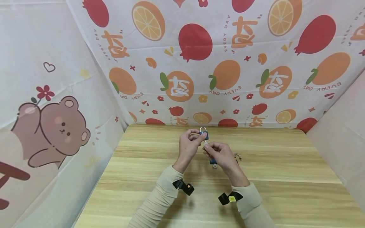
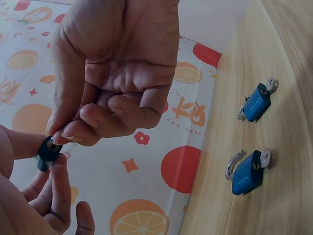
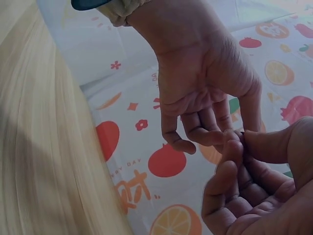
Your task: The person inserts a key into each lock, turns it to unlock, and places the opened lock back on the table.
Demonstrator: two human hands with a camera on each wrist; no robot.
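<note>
My left hand (image 1: 188, 146) pinches a small blue padlock (image 1: 203, 136) between thumb and fingers, its silver shackle pointing up and away. Just below it, my right hand (image 1: 223, 155) pinches a small key (image 1: 205, 143) at the padlock's bottom face. How far the key sits in the keyhole I cannot tell. In the left wrist view the held padlock (image 2: 49, 152) shows its keyhole end against the right hand's fingertips. Fingers hide most of the padlock in the right wrist view.
Two more blue padlocks, a nearer one (image 2: 248, 174) and a farther one (image 2: 257, 104), lie on the wooden table (image 1: 137, 190) with keys in them. The nearer one's shackle is open. A fruit-print cloth (image 1: 159, 107) hangs behind the table's far edge.
</note>
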